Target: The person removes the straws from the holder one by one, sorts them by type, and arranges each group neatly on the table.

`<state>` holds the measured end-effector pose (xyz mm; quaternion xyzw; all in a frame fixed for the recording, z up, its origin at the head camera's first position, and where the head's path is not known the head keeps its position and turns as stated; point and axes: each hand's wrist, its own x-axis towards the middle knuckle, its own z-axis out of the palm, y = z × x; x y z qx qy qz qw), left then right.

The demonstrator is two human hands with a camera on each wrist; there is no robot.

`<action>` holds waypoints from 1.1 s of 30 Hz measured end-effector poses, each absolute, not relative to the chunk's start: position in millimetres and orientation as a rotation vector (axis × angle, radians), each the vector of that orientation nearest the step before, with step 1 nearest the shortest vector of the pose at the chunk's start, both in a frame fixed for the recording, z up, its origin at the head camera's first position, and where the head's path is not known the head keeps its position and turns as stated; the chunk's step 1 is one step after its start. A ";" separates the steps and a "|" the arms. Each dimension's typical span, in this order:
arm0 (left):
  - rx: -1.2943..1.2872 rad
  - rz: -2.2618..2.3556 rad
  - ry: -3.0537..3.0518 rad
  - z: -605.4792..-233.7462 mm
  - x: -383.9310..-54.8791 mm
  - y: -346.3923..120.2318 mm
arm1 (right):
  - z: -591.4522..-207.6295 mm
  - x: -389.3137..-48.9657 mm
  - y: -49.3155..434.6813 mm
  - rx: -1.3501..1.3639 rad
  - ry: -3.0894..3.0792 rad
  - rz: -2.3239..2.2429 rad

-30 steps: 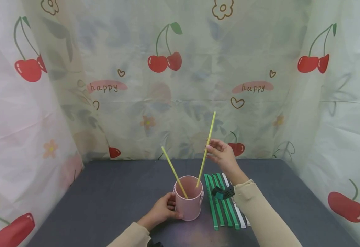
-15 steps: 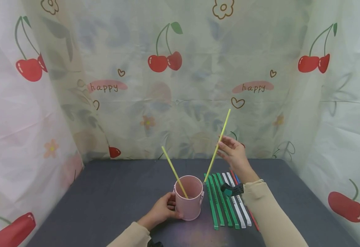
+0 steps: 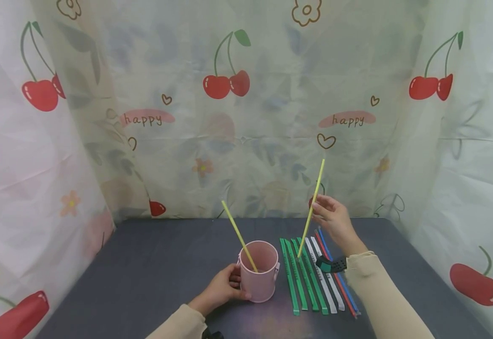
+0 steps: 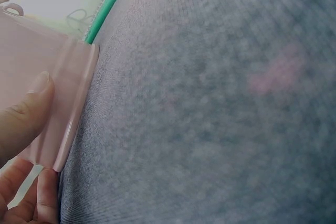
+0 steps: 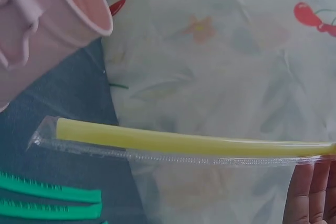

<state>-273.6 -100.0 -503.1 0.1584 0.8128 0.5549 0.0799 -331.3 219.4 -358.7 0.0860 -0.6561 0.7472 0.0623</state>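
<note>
My left hand (image 3: 221, 288) grips the side of a small pink pail (image 3: 258, 286), which stands upright on the table. The left wrist view has the thumb (image 4: 26, 114) against the pail's wall and fingers at its base. One yellow straw (image 3: 235, 229) leans out of the pail to the left. To the right of the pail, my right hand (image 3: 335, 220) pinches another yellow straw (image 3: 319, 176), held tilted with its lower end over the green-wrapped straws (image 3: 290, 282). Up close in the right wrist view, a clear plastic sleeve (image 5: 44, 129) encloses this straw.
Beside the green-wrapped straws lie white-wrapped straws (image 3: 321, 280), then a red straw (image 3: 345, 295) and a blue straw (image 3: 351, 291), all side by side on the dark table (image 3: 166, 263). A cherry-patterned curtain (image 3: 246, 155) surrounds the table at the back and sides.
My right hand has carried its yellow straw rightward from over the pail to above the row of straws, lowering it lately. The red and blue straws have come into view. My left hand stays put.
</note>
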 end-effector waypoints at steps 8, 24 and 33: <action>0.428 1.659 2.429 -503.8 -272.3 -97.6 | -371.9 -337.1 240.5 0.209 -2.053 2.231; 0.427 1.654 2.410 -501.1 -272.5 -97.9 | -393.0 -349.7 268.4 0.101 -2.428 1.844; 0.424 1.659 2.409 -500.4 -272.0 -98.5 | -410.4 -359.0 276.0 -0.049 -2.564 1.663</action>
